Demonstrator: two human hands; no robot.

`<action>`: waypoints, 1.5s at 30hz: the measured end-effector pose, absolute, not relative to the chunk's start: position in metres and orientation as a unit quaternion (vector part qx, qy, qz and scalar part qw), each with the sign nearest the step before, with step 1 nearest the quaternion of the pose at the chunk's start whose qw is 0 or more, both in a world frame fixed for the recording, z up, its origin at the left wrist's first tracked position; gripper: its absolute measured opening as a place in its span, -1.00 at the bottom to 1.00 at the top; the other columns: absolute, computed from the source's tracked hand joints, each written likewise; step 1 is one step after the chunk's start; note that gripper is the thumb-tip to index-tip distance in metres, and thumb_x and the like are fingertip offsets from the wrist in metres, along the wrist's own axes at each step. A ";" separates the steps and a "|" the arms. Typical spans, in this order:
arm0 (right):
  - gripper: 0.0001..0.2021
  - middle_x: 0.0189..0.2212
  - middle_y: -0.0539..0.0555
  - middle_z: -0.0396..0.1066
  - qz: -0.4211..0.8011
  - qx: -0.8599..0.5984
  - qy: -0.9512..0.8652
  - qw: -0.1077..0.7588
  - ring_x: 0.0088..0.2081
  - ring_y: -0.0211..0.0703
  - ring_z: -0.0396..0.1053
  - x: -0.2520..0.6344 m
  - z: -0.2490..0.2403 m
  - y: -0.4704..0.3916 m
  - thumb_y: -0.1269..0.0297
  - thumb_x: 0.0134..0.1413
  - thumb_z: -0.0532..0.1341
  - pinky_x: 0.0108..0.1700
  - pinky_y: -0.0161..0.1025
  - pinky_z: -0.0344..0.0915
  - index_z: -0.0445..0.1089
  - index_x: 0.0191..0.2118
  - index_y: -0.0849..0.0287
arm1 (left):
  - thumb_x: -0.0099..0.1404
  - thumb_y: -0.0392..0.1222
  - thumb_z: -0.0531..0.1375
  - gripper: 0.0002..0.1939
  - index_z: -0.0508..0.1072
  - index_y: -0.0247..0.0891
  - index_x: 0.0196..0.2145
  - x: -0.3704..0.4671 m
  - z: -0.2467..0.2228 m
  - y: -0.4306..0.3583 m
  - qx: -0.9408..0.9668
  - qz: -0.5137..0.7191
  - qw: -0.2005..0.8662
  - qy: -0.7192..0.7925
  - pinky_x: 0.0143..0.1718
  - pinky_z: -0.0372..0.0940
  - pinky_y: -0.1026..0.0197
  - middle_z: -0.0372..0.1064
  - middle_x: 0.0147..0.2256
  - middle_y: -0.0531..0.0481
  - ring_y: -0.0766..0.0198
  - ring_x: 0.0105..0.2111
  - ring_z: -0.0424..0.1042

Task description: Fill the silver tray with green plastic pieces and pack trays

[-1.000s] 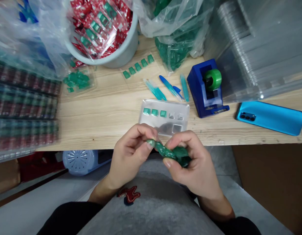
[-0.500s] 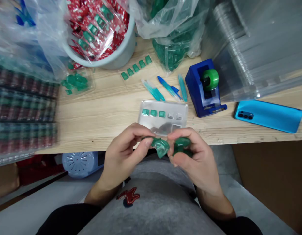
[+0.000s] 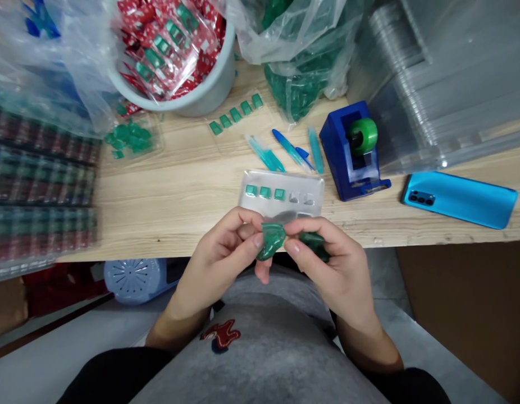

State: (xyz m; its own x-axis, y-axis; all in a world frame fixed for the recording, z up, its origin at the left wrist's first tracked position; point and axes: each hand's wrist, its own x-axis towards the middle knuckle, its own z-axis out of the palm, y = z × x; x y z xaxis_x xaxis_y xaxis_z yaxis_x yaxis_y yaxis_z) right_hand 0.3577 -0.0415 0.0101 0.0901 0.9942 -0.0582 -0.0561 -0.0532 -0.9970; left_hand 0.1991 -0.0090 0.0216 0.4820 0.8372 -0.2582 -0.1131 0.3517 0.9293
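My left hand (image 3: 226, 252) pinches a shiny green piece (image 3: 272, 240) between thumb and fingers, just below a clear tray. My right hand (image 3: 333, 261) touches the right edge of that piece with thumb and forefinger, while its curled fingers hold another dark green piece (image 3: 315, 244). Past the fingertips lies the clear plastic tray (image 3: 260, 207), with three green squares (image 3: 265, 192) in a row and two unfilled slots to their right. My hands cover the tray's near edge.
Behind the tray lie blue pens (image 3: 291, 149) and a blue tape dispenser (image 3: 348, 154). A bucket (image 3: 201, 101) of red packets, a bag of green pieces (image 3: 291, 90) and clear trays (image 3: 462, 84) stand farther back. A blue phone (image 3: 462, 200) rests at right, stacked packs (image 3: 41, 179) at left.
The green piece between my hands has turned and now shows a flatter, wider side. My right thumb and forefinger have closed toward its edge. A left fingertip now shows below the piece.
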 end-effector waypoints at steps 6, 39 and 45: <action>-0.83 -0.36 -0.09 0.47 0.437 -0.540 -0.528 0.487 -0.36 -0.34 0.43 0.353 0.005 -0.042 0.38 0.07 0.31 -0.27 -0.41 0.39 0.41 -0.19 0.10 | 0.37 -0.30 0.11 -0.91 0.41 -0.21 -0.26 0.204 0.021 -0.011 0.633 0.373 0.492 0.467 -0.18 0.39 0.31 0.41 -0.26 0.02 0.36 -0.22 0.43; -0.83 -0.41 0.01 0.42 0.318 -0.553 -0.604 0.479 -0.40 -0.27 0.37 0.356 0.014 -0.040 0.49 0.12 0.14 -0.35 -0.30 0.38 0.44 -0.24 0.15 | 0.35 -0.31 0.15 -0.89 0.42 -0.18 -0.18 0.192 0.023 -0.014 0.577 0.368 0.601 0.413 -0.27 0.39 0.37 0.37 -0.28 0.03 0.39 -0.31 0.41; -0.83 -0.45 -0.04 0.43 0.326 -0.562 -0.584 0.487 -0.44 -0.28 0.36 0.357 0.018 -0.042 0.49 0.11 0.14 -0.39 -0.30 0.34 0.42 -0.31 0.09 | 0.36 -0.34 0.11 -0.90 0.40 -0.22 -0.22 0.192 0.022 -0.014 0.673 0.395 0.518 0.350 -0.27 0.35 0.29 0.33 -0.35 0.00 0.33 -0.31 0.37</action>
